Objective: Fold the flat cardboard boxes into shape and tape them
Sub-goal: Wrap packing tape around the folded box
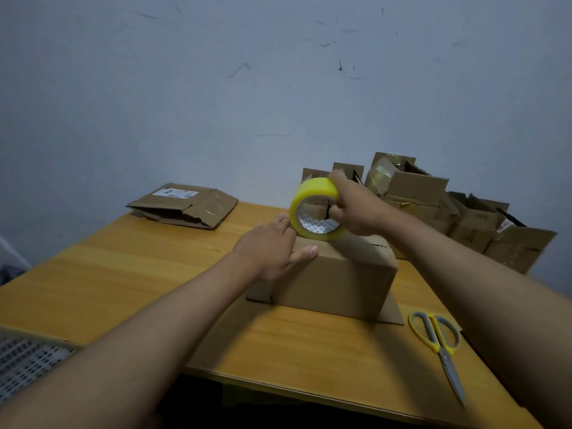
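Cardboard box (337, 280) sits under flat, released left hand (272, 246); right hand (356, 209) fingers grasp tape roll (315, 209).

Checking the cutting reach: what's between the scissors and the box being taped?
Head view: only bare wooden table lies between the scissors and the box; the box's bottom flap splays towards them but stops short.

Folded brown cardboard box (337, 283) upright mid-table, yellow tape roll (317, 209) atop

Scuffed pale blue-grey wall (216, 88) behind wooden table (123, 274) w/ dim, even light.
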